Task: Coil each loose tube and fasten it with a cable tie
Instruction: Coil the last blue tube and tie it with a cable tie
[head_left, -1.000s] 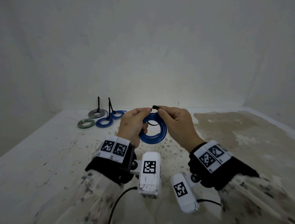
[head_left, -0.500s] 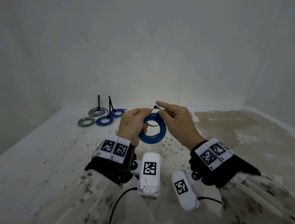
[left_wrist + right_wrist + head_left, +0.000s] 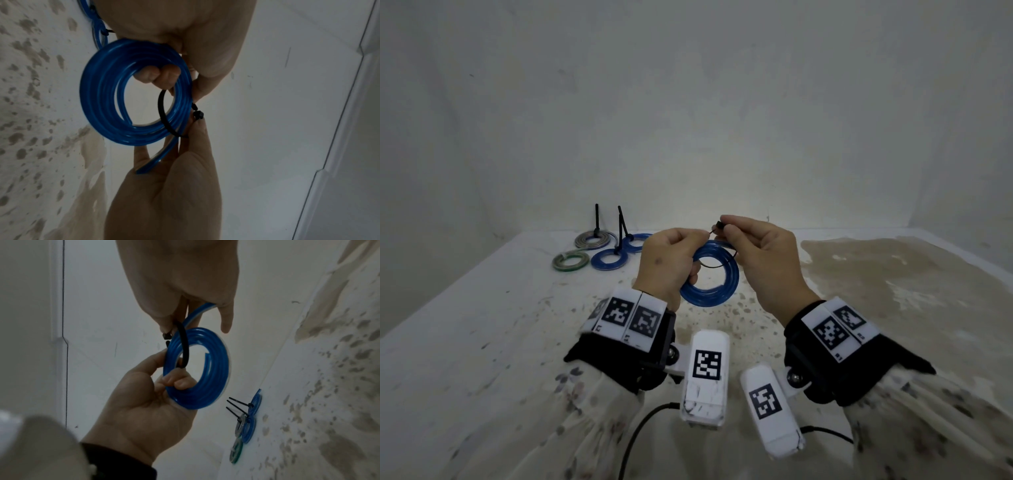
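Observation:
A blue tube coil (image 3: 717,291) hangs in the air above the white table (image 3: 482,342). My left hand (image 3: 671,263) grips its left side, with two fingers (image 3: 158,76) curled through the middle and the thumb on the outside. A black cable tie (image 3: 162,113) loops loosely around the coil's windings. My right hand (image 3: 753,246) pinches the tie's small square head (image 3: 719,225) just above the coil's top. The tie's tip (image 3: 194,105) sits close beside the head (image 3: 198,114). The tube's loose end (image 3: 152,162) lies against my right palm.
Four tied coils lie at the table's back left: a grey one (image 3: 594,240), a green one (image 3: 570,261) and two blue ones (image 3: 608,259), with black tie tails (image 3: 596,219) sticking up. A brown stain (image 3: 893,274) covers the table's right side. Walls close in behind.
Half a second ago my right index finger was stretched out straight; it has curled back onto the tie's head. The coil has stayed in my left hand, barely moved.

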